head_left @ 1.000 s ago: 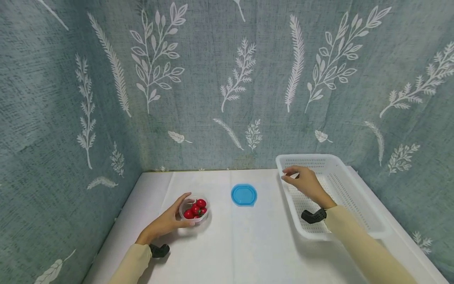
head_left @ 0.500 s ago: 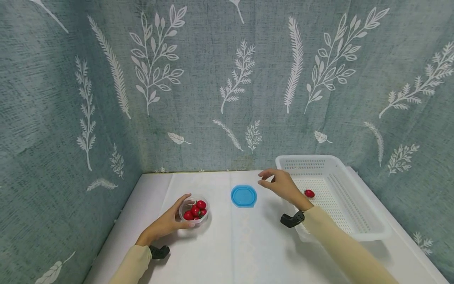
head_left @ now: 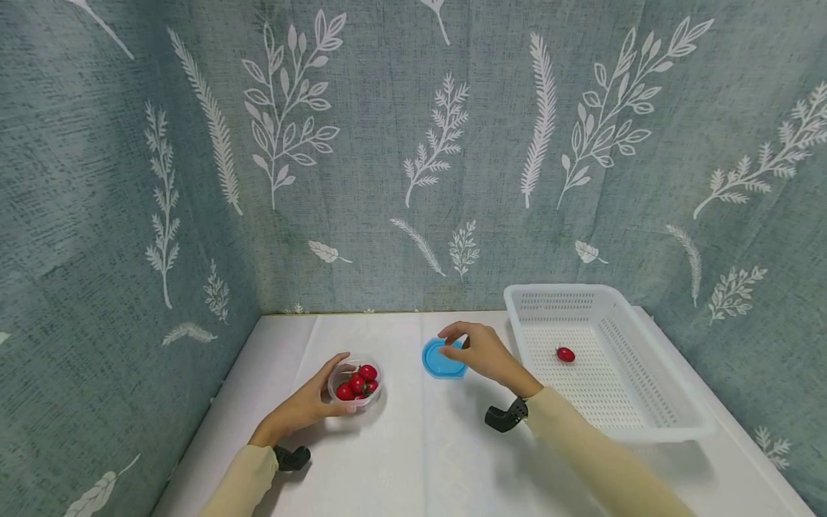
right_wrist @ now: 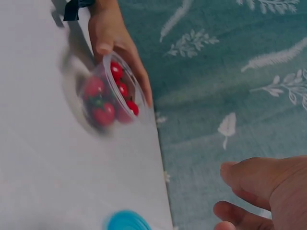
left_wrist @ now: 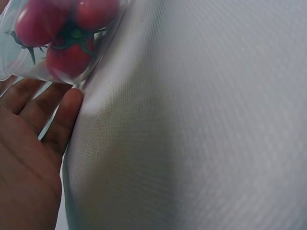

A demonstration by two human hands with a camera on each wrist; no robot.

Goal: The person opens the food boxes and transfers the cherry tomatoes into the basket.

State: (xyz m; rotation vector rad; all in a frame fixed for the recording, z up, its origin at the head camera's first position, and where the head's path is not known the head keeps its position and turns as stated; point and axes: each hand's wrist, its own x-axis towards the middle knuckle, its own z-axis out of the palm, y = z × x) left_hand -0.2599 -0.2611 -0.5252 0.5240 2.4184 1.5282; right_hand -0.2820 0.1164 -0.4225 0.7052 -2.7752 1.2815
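Several tomatoes (head_left: 357, 382), tub (head_left: 337, 378) in left grip (head_left: 304, 403)

Tomatoes (head_left: 357, 383) are red, lid (head_left: 443, 365) blue, backdrop (head_left: 375, 158) leaf-patterned.

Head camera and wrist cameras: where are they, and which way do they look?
Head: worn on the head, looks forward and down at the table; left hand, right hand and sleeves show.
Left wrist: worn there, looking at the clear tub; part of the left hand shows.
Right wrist: worn there, looking across toward the left hand; both hands show.
Head and right wrist share the blue lid.
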